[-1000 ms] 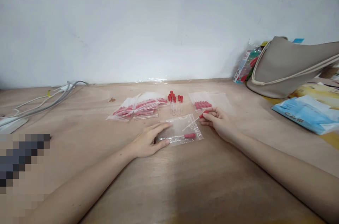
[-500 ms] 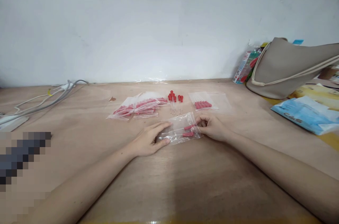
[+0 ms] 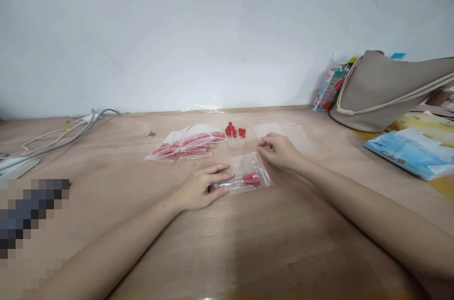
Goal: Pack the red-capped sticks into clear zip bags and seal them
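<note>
A small clear zip bag (image 3: 248,167) lies flat on the wooden table (image 3: 248,243), with two red-capped droppers (image 3: 251,178) inside. My left hand (image 3: 202,189) grips the bag's left edge, index finger on top and thumb below. My right hand (image 3: 278,149) hovers just beyond the bag with its fingers curled in a pinch over the spot where a few red droppers lay. What it pinches is hidden. Several loose red-capped droppers (image 3: 234,135) lie to its left.
A pile of filled dropper bags (image 3: 184,144) lies left of the loose droppers. Empty clear bags (image 3: 296,132) sit behind my right hand. A beige cloth bag (image 3: 386,92), a blue packet (image 3: 407,151) and a colourful packet (image 3: 328,85) are at the right. Grey cables (image 3: 53,139) run at the left.
My right hand slid a second dropper into the clear bag, then drew back and up to the droppers behind it. My left hand stayed on the bag.
</note>
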`<action>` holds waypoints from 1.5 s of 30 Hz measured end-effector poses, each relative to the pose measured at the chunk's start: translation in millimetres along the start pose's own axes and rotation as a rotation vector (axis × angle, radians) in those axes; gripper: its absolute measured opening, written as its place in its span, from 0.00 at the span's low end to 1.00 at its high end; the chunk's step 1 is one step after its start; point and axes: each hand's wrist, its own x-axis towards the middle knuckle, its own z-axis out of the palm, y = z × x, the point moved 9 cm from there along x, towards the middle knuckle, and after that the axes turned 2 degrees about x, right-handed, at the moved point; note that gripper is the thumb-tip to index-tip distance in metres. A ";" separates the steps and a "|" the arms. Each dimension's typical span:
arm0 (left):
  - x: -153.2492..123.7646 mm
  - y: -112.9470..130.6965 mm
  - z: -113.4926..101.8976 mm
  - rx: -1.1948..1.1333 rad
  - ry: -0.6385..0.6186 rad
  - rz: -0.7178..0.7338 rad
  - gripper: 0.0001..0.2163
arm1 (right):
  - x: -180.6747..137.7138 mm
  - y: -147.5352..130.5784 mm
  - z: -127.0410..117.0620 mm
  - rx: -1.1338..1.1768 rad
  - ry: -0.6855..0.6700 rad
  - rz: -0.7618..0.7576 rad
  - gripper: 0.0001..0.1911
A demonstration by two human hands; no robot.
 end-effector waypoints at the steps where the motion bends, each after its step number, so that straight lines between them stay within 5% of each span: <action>1: -0.1 -0.1 0.3 0.002 0.001 0.004 0.19 | 9.5 1.4 2.4 -0.048 0.003 0.017 0.07; 8: -0.3 0.8 -0.4 0.017 0.005 0.013 0.19 | 69.0 22.1 33.0 -0.196 -0.036 0.264 0.16; 15: 0.5 1.3 -0.1 0.017 0.001 0.012 0.19 | 80.1 38.0 46.1 -0.041 -0.019 0.433 0.12; 19: 0.8 1.6 -0.4 0.016 0.012 0.025 0.19 | 65.0 44.4 25.8 0.120 0.064 0.487 0.10; 26: 1.9 2.5 -2.2 0.012 0.015 0.013 0.20 | -7.5 70.6 -30.6 0.771 0.493 0.454 0.10; 35: 1.7 4.7 -4.2 0.030 0.018 0.015 0.22 | -48.6 65.1 6.9 1.107 0.397 0.623 0.13; 38: 1.5 6.4 -6.5 0.024 0.037 0.021 0.24 | -46.7 45.8 20.4 1.141 0.139 0.551 0.14; 41: 1.7 6.4 -7.3 0.016 0.045 0.017 0.24 | -43.4 31.0 17.2 0.850 -0.085 0.334 0.14; 45: 1.4 5.3 -6.4 0.022 0.045 0.019 0.24 | -38.8 17.1 3.2 0.375 -0.113 -0.044 0.10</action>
